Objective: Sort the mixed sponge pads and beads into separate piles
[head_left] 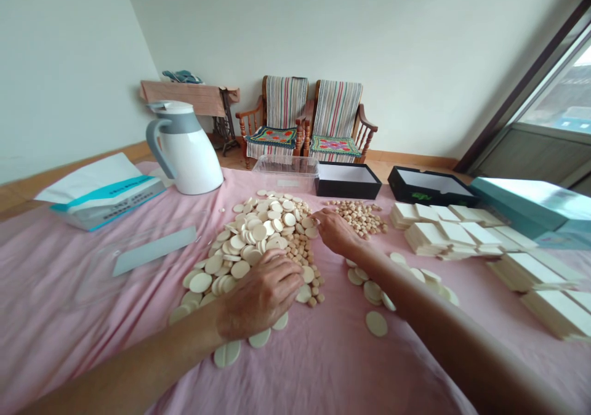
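Left hand [258, 295] was palm down at the lower right edge of the big heap of cream discs [240, 249], fingers [289, 270] curled close together, on the discs and small round pieces [310, 273]. Couldn't tell if it pinched anything. Right hand [337, 231] was at the heap's upper right side, fingertips [316, 215] bunched together by the small pieces, pinch unclear too. Heap sat mid-table on the pink tablecloth [92, 341]. Loose discs [373, 292] lay right of the hands, toward the near edge. Second pile [360, 218] of small pieces lay toward the far edge, below two black box bases [348, 180] and beside a clear plastic tub [285, 173]. Stacked cream slabs [443, 233] sat right, teal box [530, 205] at right edge, white jug [184, 150] at far left.
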`<state>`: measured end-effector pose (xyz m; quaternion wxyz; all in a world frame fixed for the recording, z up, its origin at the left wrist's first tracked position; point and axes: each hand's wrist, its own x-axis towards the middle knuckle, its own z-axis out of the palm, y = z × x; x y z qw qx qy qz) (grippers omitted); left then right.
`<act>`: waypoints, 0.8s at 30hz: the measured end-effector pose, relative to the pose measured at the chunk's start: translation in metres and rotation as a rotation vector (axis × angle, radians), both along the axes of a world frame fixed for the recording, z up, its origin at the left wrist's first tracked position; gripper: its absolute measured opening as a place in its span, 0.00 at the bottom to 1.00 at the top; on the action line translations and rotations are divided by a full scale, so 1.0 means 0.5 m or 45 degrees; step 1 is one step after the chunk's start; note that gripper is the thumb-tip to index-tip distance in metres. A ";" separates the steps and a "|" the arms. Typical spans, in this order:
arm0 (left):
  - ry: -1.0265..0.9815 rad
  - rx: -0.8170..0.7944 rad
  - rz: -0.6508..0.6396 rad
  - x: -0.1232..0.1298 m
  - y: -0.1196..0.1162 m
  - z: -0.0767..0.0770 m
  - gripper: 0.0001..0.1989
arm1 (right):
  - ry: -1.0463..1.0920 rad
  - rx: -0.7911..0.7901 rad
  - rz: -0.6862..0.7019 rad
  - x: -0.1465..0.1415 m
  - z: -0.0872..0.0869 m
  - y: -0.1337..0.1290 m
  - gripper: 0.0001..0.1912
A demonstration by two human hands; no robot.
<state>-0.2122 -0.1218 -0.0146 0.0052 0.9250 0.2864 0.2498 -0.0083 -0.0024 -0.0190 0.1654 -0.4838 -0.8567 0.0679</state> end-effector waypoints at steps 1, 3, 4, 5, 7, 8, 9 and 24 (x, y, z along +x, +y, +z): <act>0.006 0.000 0.001 0.000 0.000 0.000 0.09 | -0.003 0.006 -0.028 -0.004 -0.003 0.003 0.14; 0.011 0.009 -0.001 0.000 -0.001 0.002 0.09 | -0.002 0.028 -0.066 -0.005 -0.006 0.006 0.12; 0.000 0.022 -0.004 0.000 -0.002 0.004 0.09 | 0.006 0.047 -0.080 -0.001 -0.006 0.007 0.12; -0.023 0.041 -0.008 0.000 -0.003 0.006 0.09 | 0.019 0.071 -0.095 0.007 -0.004 0.008 0.11; -0.115 0.094 -0.019 -0.001 -0.005 0.011 0.10 | 0.042 0.121 -0.157 0.031 0.005 0.011 0.11; -0.179 0.120 -0.019 -0.002 -0.007 0.014 0.11 | 0.042 0.144 -0.209 0.045 0.012 0.011 0.12; -0.251 0.136 -0.012 -0.003 -0.008 0.017 0.12 | 0.032 0.162 -0.264 0.060 0.019 0.010 0.12; -0.679 -0.246 0.294 -0.026 0.023 0.047 0.07 | 0.227 0.039 0.012 0.053 0.010 -0.228 0.11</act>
